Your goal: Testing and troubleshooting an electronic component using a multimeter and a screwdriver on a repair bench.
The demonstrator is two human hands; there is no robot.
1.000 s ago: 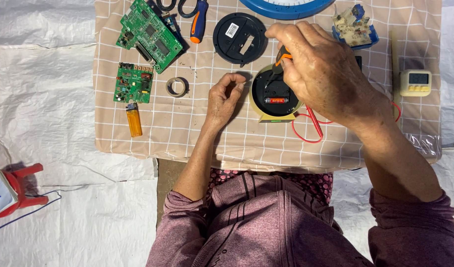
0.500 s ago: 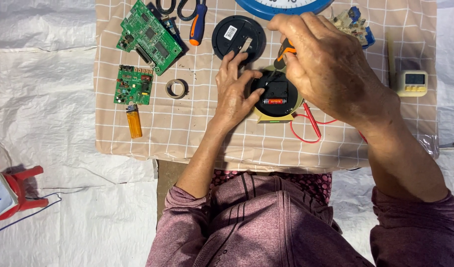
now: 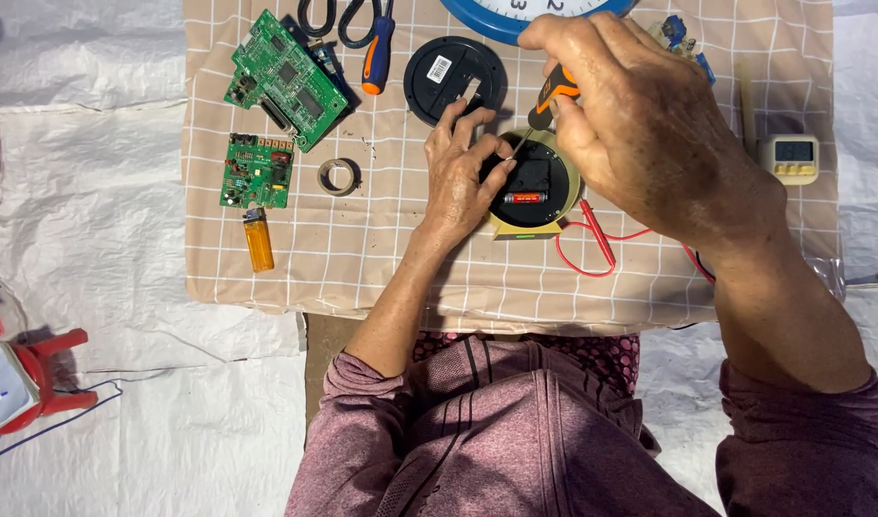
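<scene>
A small round clock (image 3: 534, 191) with a pale yellow rim lies face down on the checked cloth (image 3: 381, 249), its black back and a red battery showing. My left hand (image 3: 463, 177) rests on the clock's left edge and steadies it with the fingertips. My right hand (image 3: 640, 120) grips an orange-and-black screwdriver (image 3: 551, 94), whose thin tip points down into the clock's back. A round black cover (image 3: 453, 77) lies just behind the clock.
Two green circuit boards (image 3: 286, 81) (image 3: 257, 170), an orange lighter (image 3: 259, 239), a tape ring (image 3: 339, 176), scissors and another screwdriver (image 3: 376, 53) lie to the left. A blue wall clock (image 3: 515, 19) is at the back, red wire (image 3: 592, 244) and a small white timer (image 3: 789, 158) on the right.
My left hand moved from the cloth up to the clock's left edge and now holds it. My right hand stayed over the clock with the screwdriver.
</scene>
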